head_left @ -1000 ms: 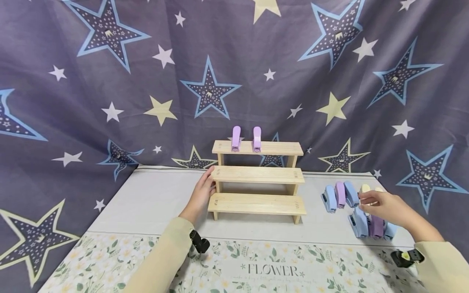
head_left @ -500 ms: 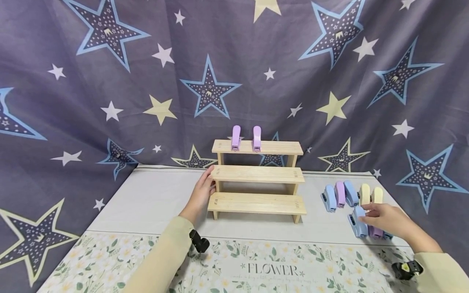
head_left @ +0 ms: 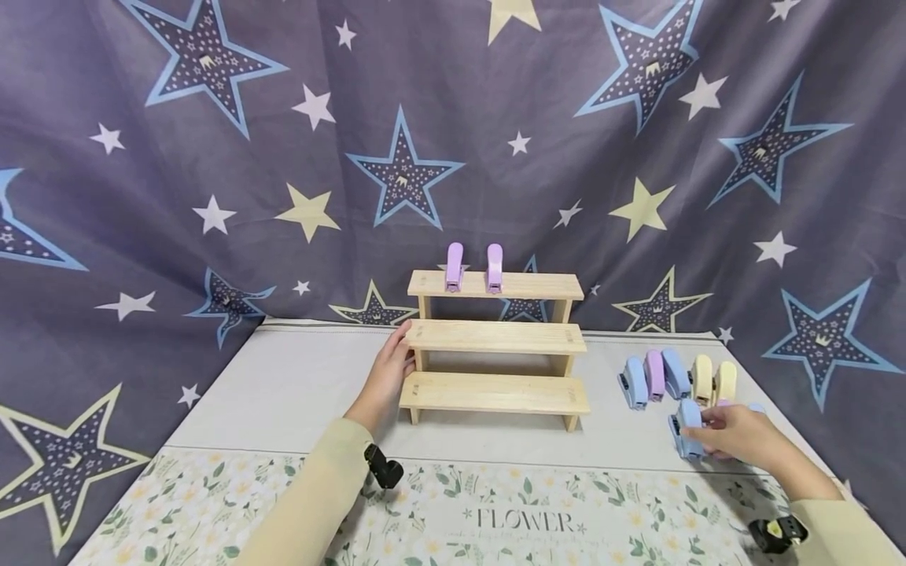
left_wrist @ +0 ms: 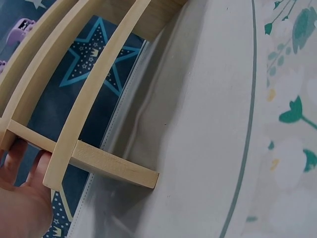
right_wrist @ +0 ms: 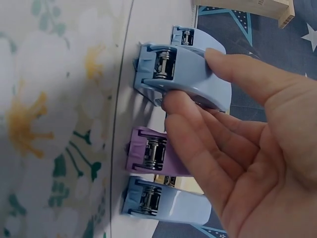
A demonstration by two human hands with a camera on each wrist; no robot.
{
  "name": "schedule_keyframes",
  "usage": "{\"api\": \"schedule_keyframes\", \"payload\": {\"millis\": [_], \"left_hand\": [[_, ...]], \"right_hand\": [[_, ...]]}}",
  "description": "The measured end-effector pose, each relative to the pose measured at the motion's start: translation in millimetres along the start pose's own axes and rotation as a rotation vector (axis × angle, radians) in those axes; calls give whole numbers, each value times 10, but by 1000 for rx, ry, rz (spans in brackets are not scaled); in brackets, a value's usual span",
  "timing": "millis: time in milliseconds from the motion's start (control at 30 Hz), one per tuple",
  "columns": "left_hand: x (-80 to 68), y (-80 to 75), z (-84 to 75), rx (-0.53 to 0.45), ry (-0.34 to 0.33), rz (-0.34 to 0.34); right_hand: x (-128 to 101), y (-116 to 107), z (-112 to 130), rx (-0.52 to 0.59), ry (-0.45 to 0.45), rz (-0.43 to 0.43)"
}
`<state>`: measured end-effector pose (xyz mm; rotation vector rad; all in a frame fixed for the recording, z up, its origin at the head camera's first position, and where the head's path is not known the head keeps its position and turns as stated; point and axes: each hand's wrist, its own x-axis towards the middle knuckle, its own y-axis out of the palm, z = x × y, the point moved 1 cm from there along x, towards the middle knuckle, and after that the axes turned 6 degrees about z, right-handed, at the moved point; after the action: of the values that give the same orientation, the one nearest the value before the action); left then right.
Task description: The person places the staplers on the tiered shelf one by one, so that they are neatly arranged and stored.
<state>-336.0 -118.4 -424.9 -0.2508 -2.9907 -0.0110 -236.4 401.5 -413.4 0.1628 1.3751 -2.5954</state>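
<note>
The step in hand is judged to be the picking up of one blue stapler (right_wrist: pixel 198 72) to the right of the wooden stand (head_left: pixel 495 393). It is pinched by the right hand (head_left: pixel 746 436) between thumb and fingertips, parted only by its width; whether its base has been raised cannot be told. The left end of the stand is held by the left hand (head_left: pixel 385 377), the digits bent about the side support, their tips partly hidden. For the next move, a firm pinch and a lift clear of the purple stapler (right_wrist: pixel 148 151) beside it would be called for, with the stand steadied meanwhile. Two lilac staplers (head_left: pixel 494 269) are borne on the stand's top shelf, spaced apart. To its right, a back row of blue, purple and yellow staplers (head_left: pixel 701 380) is set out behind the held one. The stand is set on a pale table surface (head_left: pixel 318 377), and in front of it a floral mat (head_left: pixel 212 503) printed with the word FLOWER is spread. Behind the stand, the room is closed off by a dark, star-patterned curtain (head_left: pixel 269 181), softly creased.
</note>
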Motion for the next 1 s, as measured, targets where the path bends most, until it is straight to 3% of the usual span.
{"api": "schedule_keyframes", "payload": {"millis": [433, 1000], "left_hand": [[-9, -1, 22, 5, 7, -5], [-16, -9, 19, -8, 15, -5]], "right_hand": [[-58, 94, 44, 63, 32, 19], [-56, 113, 49, -11, 13, -10]]}}
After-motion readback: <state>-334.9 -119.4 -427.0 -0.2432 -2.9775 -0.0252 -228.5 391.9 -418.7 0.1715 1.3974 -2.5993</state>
